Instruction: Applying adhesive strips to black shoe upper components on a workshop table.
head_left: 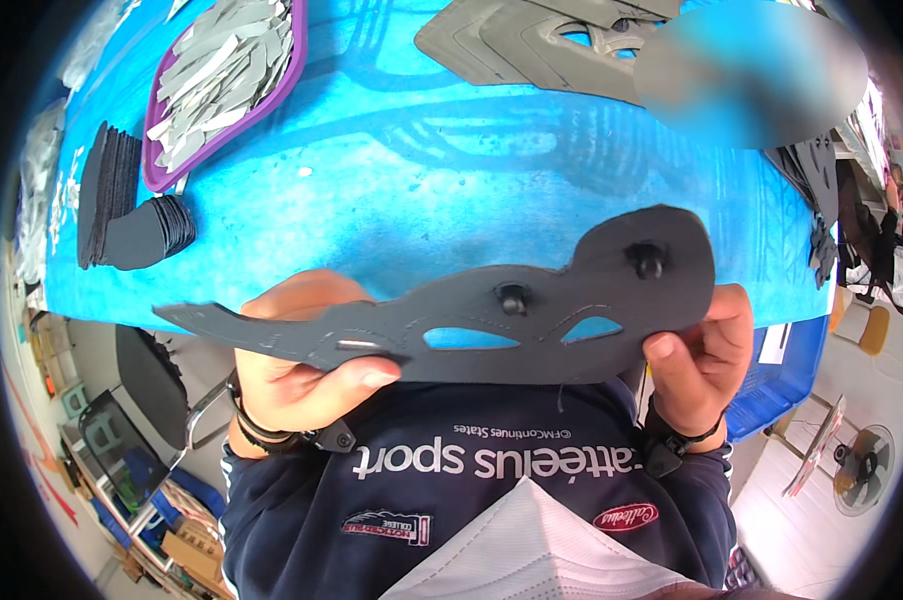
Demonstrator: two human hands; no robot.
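Observation:
Both of my hands hold up a long, flat black cut-out piece (pixel 532 310) with curved edges, two oval holes and two small black studs. My left hand (pixel 297 365) pinches its narrow left part, thumb on the front. At the wide right end my right hand (pixel 707 355) grips the lower edge, thumb in front too. The piece hangs just above the near edge of the blue table (pixel 422 190), in front of my dark shirt.
A purple tray (pixel 282 85) of grey strips stands at the table's back left. Stacks of black cut-outs (pixel 132 205) lie beside it. Grey shaped pieces (pixel 512 40) sit at the back. A blue crate (pixel 777 375) and a fan (pixel 862 465) are at the right.

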